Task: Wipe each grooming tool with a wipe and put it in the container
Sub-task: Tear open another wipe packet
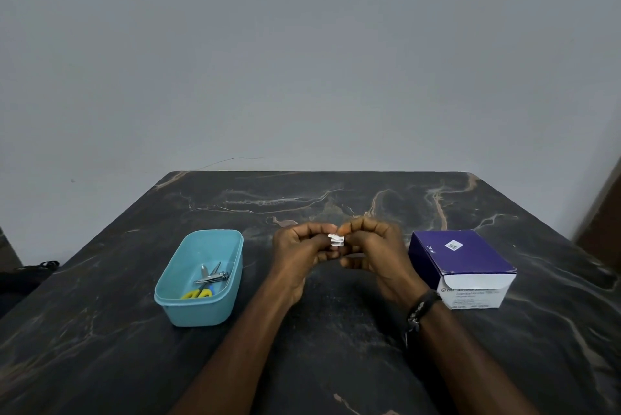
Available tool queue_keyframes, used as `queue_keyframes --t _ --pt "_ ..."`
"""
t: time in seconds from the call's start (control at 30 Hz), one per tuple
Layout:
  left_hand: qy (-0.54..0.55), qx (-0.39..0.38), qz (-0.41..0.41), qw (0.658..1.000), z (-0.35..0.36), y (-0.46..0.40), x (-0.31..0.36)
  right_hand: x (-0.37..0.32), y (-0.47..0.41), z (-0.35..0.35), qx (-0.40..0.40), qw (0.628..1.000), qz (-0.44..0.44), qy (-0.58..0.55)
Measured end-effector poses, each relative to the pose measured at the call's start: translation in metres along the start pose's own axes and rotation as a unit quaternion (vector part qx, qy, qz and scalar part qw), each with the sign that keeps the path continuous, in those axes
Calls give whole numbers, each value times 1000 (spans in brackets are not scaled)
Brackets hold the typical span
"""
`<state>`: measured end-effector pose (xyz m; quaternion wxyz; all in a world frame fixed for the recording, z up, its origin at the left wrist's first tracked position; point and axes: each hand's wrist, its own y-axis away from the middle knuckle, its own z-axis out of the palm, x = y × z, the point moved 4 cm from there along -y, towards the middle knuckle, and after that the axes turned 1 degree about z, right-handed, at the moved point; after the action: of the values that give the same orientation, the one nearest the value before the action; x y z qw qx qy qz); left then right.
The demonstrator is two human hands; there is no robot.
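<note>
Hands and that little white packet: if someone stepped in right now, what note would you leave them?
Left hand and right hand: both pinch the small white folded wipe packet above the dark marbled table, each grip curled round it.
Light blue plastic container: holds the yellow-handled scissors and the metal nail clipper.
Purple and white cardboard wipe box: to the right.
Done: two tools binned. No other tool shows on the table.
Left: probably just deal with the packet.

Both hands, left hand (299, 246) and right hand (373, 246), pinch a small white wipe (336, 239) above the dark marble table (336, 330). Blue container (174, 300) to the left holds nail clippers (213, 277) and yellow-handled scissors (198, 293). Purple-and-white box (467, 263) sits right.
</note>
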<state>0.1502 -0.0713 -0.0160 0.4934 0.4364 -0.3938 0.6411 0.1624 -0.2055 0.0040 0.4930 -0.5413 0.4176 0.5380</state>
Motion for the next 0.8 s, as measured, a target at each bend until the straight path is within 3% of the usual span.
queue_keyframes --t 0.47,0.8 --pt "34 1 -23 999 0 0 -1 7 -5 -5 30 999 -17 33" --pt "-51 11 9 999 -2 -1 -7 17 -11 -8 77 992 -39 91"
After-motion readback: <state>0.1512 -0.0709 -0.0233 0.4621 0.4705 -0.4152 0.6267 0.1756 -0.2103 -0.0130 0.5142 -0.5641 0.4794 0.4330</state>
